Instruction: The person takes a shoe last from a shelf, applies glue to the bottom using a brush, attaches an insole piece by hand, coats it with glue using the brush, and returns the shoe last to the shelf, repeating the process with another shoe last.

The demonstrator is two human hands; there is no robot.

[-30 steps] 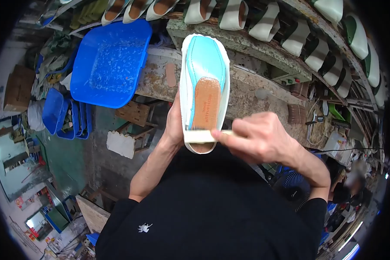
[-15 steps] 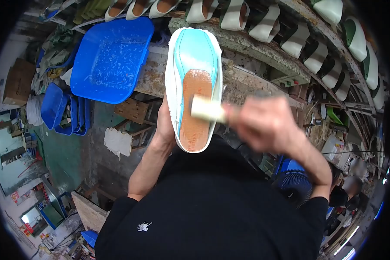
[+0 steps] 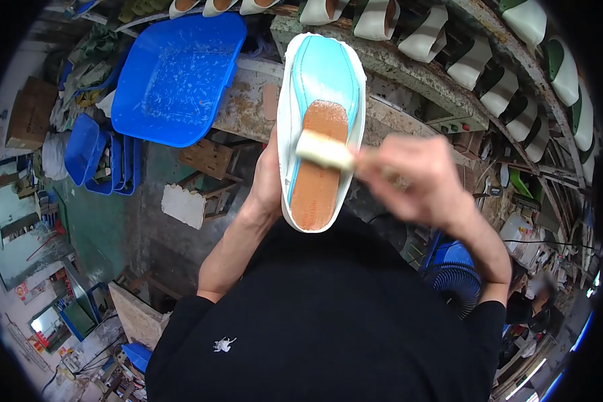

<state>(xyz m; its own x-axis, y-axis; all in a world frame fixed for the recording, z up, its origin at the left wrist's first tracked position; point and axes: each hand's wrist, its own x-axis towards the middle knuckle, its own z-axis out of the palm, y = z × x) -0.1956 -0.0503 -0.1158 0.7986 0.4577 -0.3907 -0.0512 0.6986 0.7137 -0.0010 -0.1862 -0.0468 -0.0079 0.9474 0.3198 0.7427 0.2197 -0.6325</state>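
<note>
A shoe sole piece (image 3: 318,194), sole side up, shows a white rim, a turquoise front part and a brown inner strip. My left hand (image 3: 269,175) holds it from its left edge, with most of the fingers hidden behind it. My right hand (image 3: 419,177), blurred by motion, is closed around the handle of a brush (image 3: 325,150). The pale brush head lies across the brown strip, near the middle of the piece.
A large blue tub (image 3: 181,77) stands at the upper left, with smaller blue bins (image 3: 85,149) below it. White shoes (image 3: 472,61) line a curved rack along the top and right. A black fan (image 3: 452,288) and a seated person (image 3: 541,295) are at the lower right.
The shoe piece and my left hand have shifted right and slightly up in view. The brush is still over the brown strip, now tilted a little differently and nearer its upper part.
</note>
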